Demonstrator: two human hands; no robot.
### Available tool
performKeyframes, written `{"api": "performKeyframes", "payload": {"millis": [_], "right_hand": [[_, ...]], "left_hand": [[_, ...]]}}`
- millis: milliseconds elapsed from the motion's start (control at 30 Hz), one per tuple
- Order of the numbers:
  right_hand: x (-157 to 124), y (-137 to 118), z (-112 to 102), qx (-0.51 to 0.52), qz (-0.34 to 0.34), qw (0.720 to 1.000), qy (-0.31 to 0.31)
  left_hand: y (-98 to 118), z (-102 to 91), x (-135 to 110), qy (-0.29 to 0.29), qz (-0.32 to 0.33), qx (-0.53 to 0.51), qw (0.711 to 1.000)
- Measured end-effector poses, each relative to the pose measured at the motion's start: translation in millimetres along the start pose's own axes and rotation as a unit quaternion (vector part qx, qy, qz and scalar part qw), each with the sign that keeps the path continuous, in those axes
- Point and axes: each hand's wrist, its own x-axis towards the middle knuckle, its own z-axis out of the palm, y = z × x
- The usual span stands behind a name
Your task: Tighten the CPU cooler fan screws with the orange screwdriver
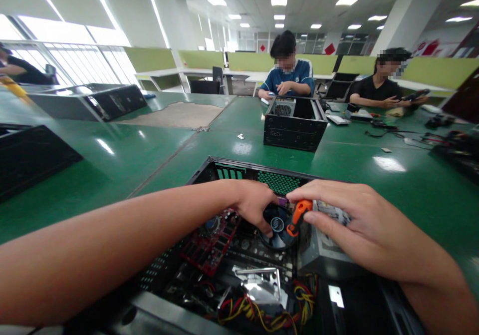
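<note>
An open black computer case (232,167) lies in front of me on the green table (392,185). Inside it are a red circuit card (207,242), a black cooling fan (279,225) and bundled yellow and red wires (262,312). My left hand (254,202) reaches into the case, its fingers curled on the rim of the fan. My right hand (348,220) pinches the orange and black handle of a screwdriver (297,216), which points down at the fan's edge.
A second open black case (294,125) stands further back on the table. Two people sit behind it at the far side. More black cases (108,100) lie to the left, cables and parts (441,138) to the right.
</note>
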Motion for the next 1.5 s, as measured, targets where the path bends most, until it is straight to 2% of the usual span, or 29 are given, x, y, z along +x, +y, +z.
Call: {"api": "performKeyframes", "payload": {"millis": [133, 200, 433, 967, 1233, 1400, 1500], "right_hand": [[-1.5, 8.6, -1.6, -0.057, 0.021, 0.989, 0.132], [-1.3, 13.9, -0.8, -0.101, 0.033, 0.981, 0.162], [1.8, 19.0, 4.2, -0.106, 0.068, 0.988, 0.090], [2.8, 17.1, 6.6, -0.104, 0.051, 0.991, 0.070], [5.2, 18.9, 6.2, -0.096, 0.033, 0.993, 0.066], [3.9, 14.1, 6.3, -0.069, 0.039, 0.996, 0.028], [3.7, 12.3, 7.5, -0.077, 0.051, 0.995, 0.027]], "left_hand": [[1.6, -2.4, -1.4, -0.005, 0.000, -0.002, 1.000], [2.8, -3.7, -2.1, -0.004, -0.006, 0.001, 1.000], [5.2, -6.1, -2.3, -0.011, -0.014, 0.022, 1.000], [5.4, -5.1, -2.2, -0.016, -0.023, 0.014, 1.000], [0.9, -0.8, -0.3, -0.004, -0.005, 0.006, 1.000], [0.1, 0.5, -0.5, 0.003, -0.002, 0.000, 1.000], [0.7, -1.1, -1.5, 0.002, -0.003, -0.003, 1.000]]}}
